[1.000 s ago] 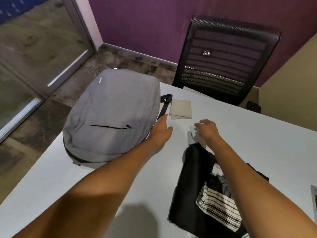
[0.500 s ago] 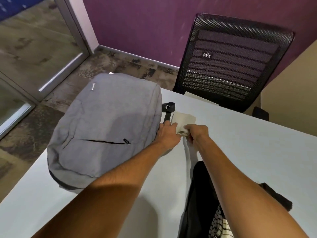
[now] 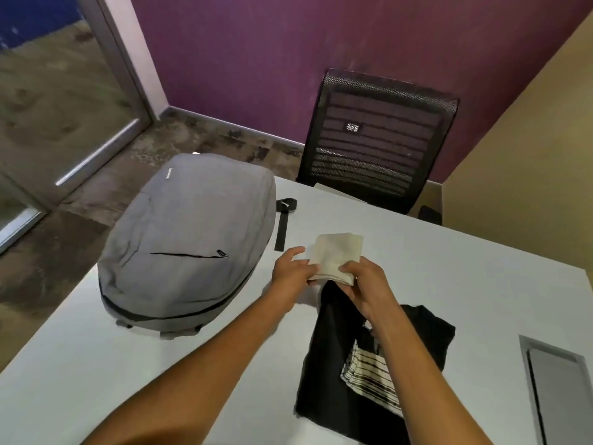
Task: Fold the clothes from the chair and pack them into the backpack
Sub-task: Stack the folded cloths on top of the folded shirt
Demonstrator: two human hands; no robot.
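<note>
left grip (image 3: 293,273): grasping the near left edge of the folded beige cloth (image 3: 337,256), thumb lying on top, index finger sticking out toward 11 o'clock
right grip (image 3: 362,284): grasping the near right corner of the same cloth, thumb pressing on top, fingers curling underneath
folded beige cloth: sitting between both hands at frame centre, far edge pointing toward 12 o'clock; cannot tell if it is resting on the surface (image 3: 465,268) or lifted off it
backpack (image 3: 189,242): grey, lying flat on its back at 10 o'clock from the hands, near them but not touching; front pocket zip looking shut, main zip running along the near edge, cannot tell if it is opened
strap (image 3: 282,224): black, trailing off the backpack's right side onto the surface, lying just beside the left hand at 11 o'clock
black T-shirt (image 3: 337,374): lying folded on the surface at 6 o'clock from the hands, white striped print facing up; right forearm crossing over it, its far tip sitting under the right hand
chair (image 3: 378,139): black mesh back, standing behind the surface's far edge at 1 o'clock; seat hidden
surface: white, carrying the backpack and T-shirt
grey panel (image 3: 558,390): sitting in the surface at 4 o'clock, well apart from the hands
</note>
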